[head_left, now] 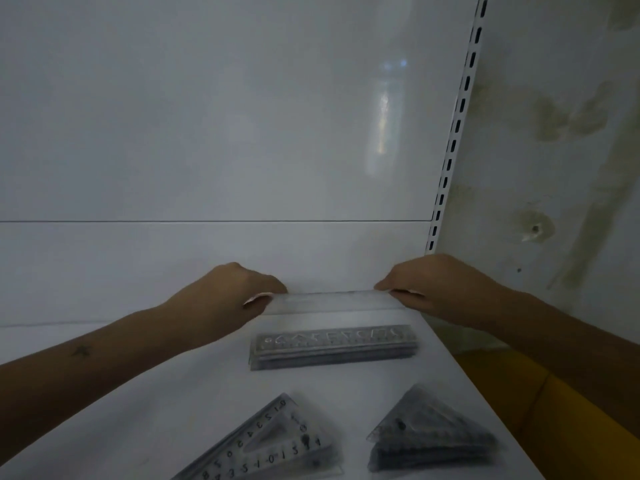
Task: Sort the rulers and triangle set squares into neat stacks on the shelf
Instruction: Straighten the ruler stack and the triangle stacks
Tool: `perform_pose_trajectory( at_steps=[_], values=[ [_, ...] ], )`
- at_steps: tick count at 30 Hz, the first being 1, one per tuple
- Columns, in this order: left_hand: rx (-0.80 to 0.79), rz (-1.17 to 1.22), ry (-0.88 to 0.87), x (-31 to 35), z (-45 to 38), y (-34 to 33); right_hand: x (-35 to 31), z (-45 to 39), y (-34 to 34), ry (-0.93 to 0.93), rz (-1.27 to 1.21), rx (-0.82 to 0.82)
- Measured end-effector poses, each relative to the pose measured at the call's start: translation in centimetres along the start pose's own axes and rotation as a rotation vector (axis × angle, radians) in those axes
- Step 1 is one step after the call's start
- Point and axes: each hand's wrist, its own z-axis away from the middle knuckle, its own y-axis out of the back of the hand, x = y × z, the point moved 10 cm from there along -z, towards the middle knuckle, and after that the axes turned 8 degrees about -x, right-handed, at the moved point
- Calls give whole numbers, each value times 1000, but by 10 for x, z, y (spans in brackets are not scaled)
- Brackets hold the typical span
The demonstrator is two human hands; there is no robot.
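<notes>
Both hands hold one clear ruler (332,301) level above the back of the white shelf (166,403). My left hand (228,296) pinches its left end and my right hand (436,289) pinches its right end. Just in front of it lies a stack of clear rulers (332,346), flat and lined up. Nearer to me are two piles of clear triangle set squares: a left pile (270,445) with printed numbers showing, and a right pile (429,434) that looks darker.
The shelf's white back panel (225,116) rises behind the hands. A slotted upright (453,133) marks the shelf's right side, with a stained wall (561,133) beyond. The shelf's right edge runs diagonally, and a yellow surface (554,410) lies below it.
</notes>
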Motion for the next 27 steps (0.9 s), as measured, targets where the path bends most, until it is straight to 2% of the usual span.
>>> perform_pose_trajectory(
  at_steps=[2,6,11,15,17,21,27],
  values=[
    [-23,53,0,9,9,-3,-10,13,4,8,44,33],
    [-189,75,-14,31,13,-23,-23,28,-2,20,94,68],
    [-306,120,-38,47,13,-33,-42,34,-9,73,195,84],
    [-467,66,51,54,18,-59,-42,40,-23,88,145,39],
    [-492,-34,57,57,16,-67,-43,41,-24,91,144,23],
    [-522,4,106,53,9,-74,-39,39,-26,73,99,-4],
    [-480,43,115,47,2,-70,-19,32,-47,-152,-238,-202]
  ],
)
